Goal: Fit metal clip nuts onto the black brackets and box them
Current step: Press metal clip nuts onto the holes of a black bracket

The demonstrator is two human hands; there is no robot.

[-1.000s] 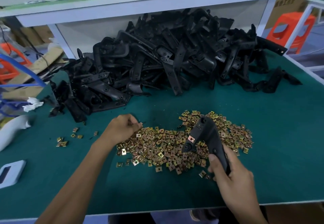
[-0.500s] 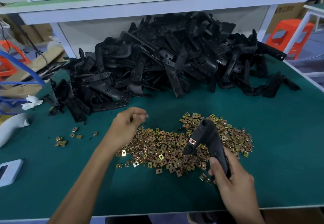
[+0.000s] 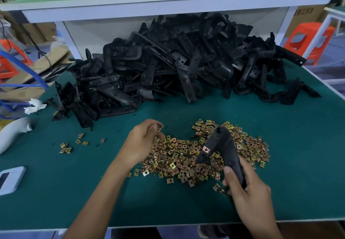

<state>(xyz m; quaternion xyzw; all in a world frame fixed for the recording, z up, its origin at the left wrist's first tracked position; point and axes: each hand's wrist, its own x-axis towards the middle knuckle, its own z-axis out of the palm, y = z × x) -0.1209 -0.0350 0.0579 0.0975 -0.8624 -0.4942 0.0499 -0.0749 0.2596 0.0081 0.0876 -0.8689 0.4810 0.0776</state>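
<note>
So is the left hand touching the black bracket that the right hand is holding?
Apart. The head view shows the left hand, pinching a clip nut, with a stretch of the loose nut pile plainly between it and the bracket in the right hand.

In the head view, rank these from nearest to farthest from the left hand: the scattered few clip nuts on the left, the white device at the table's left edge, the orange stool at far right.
From the left hand:
1. Scattered clip nuts, just to its left on the mat.
2. White device, at the left table edge, nearer the person.
3. Orange stool, far right, beyond the table.
</note>
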